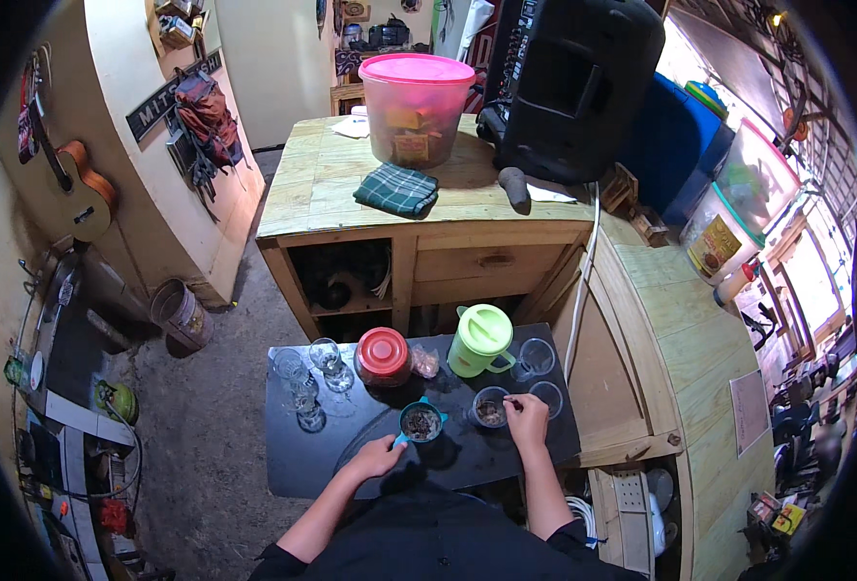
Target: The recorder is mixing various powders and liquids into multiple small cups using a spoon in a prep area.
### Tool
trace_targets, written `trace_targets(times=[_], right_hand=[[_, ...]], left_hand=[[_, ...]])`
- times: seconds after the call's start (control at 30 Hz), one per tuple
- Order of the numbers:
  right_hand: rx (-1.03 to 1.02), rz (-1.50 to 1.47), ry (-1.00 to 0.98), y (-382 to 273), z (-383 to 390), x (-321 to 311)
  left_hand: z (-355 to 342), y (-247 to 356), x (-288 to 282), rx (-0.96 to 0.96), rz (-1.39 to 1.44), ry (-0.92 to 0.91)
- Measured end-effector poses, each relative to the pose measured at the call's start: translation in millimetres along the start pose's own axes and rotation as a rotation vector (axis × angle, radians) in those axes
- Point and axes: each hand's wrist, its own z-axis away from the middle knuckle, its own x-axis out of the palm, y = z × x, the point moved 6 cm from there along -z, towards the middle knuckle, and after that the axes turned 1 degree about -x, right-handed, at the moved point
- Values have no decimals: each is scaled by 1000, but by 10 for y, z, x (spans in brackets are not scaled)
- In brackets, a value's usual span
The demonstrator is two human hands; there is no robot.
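My left hand (378,455) grips the handle of a teal strainer (421,422) with dark, granular material in it, at the middle of a dark table (302,455). My right hand (529,419) has its fingers pinched at the rim of a clear cup (487,412) with brownish contents; what they hold is too small to make out. More clear cups (537,355) stand on the right. Behind are a red-lidded container (383,357), a small bag (423,362) and a light green pitcher (479,341) with a lid. Several clear glasses (325,356) stand at the table's left.
Beyond the table stands a wooden counter (298,179) with a pink-lidded bucket (414,111), a green checked cloth (395,191) and a black speaker (569,92). A lower counter (699,349) runs along the right. A concrete floor (196,416) and a metal bucket (181,313) are at left.
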Motion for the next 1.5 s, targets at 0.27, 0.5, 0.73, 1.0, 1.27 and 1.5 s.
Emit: trace_targets(times=[0.27,0.5,0.73,1.0,1.27,1.5], right_hand=[[-328,-110,105,-85,409,32],[-372,-137,202,-46,510,5],[-295,-400,430,-364,536,-257],[-617,-499,-19,-1002,615,303],[-726,-392,-161,-878,688,683],[-591,-437,-129,-886,738,430]], left_hand=[[-18,-39,-12,-1,-125,149],[-60,-60,31,-35,-82,105],[-81,-86,7,-20,-151,159],[-156,-164,105,17,36,94],[-104,-81,57,6,63,87],[-69,-21,-3,11,23,97]])
